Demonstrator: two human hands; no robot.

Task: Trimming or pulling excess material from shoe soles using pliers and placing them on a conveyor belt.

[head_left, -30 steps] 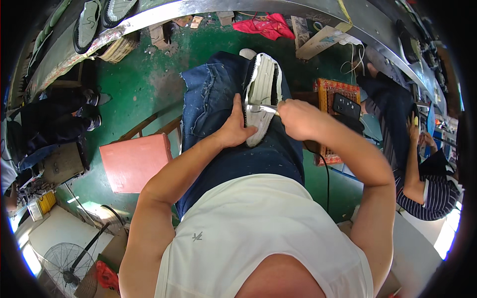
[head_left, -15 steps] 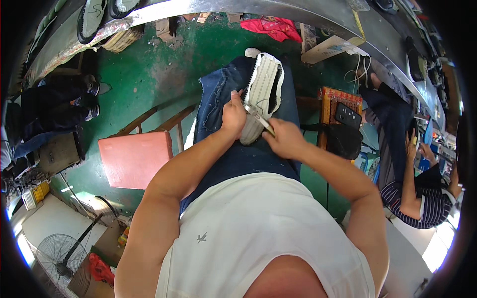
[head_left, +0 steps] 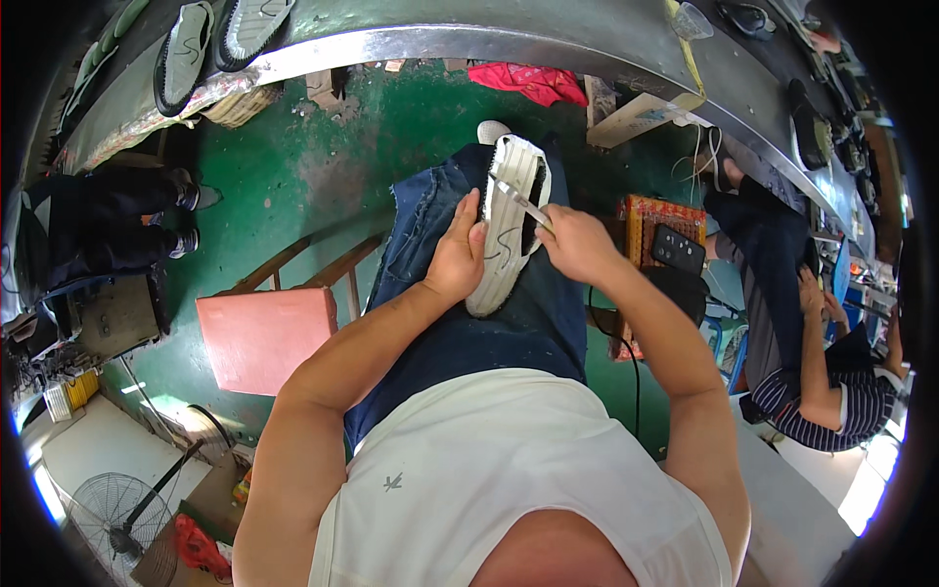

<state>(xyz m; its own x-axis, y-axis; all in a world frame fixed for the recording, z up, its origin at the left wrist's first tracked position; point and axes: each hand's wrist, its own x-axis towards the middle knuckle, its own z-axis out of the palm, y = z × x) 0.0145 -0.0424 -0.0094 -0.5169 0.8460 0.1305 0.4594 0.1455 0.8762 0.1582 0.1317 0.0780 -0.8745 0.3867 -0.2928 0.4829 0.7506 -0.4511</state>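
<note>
Across my lap lies a pale grey-white shoe with a curved black mark, a dark toothed edge and a dark opening on its right side. My left hand holds it from the left, the fingers long against its edge and the thumb beside them. In my right hand is a slim metal tool with a pale handle, its tip over the upper part of the shoe. The fist hides much of the handle, and I cannot make out the tool's exact kind. Blue denim cloth covers my legs under the shoe.
Similar shoes lie on the metal-edged bench ahead. To my left stands a pink-topped stool; to my right, a black remote-like device rests on an orange seat. People sit at both sides. A fan stands lower left.
The tool has moved up the shoe, from its lower part to nearer its upper end. My left fingers now lie straighter along its side. The view has tilted slightly, showing more of the bench.
</note>
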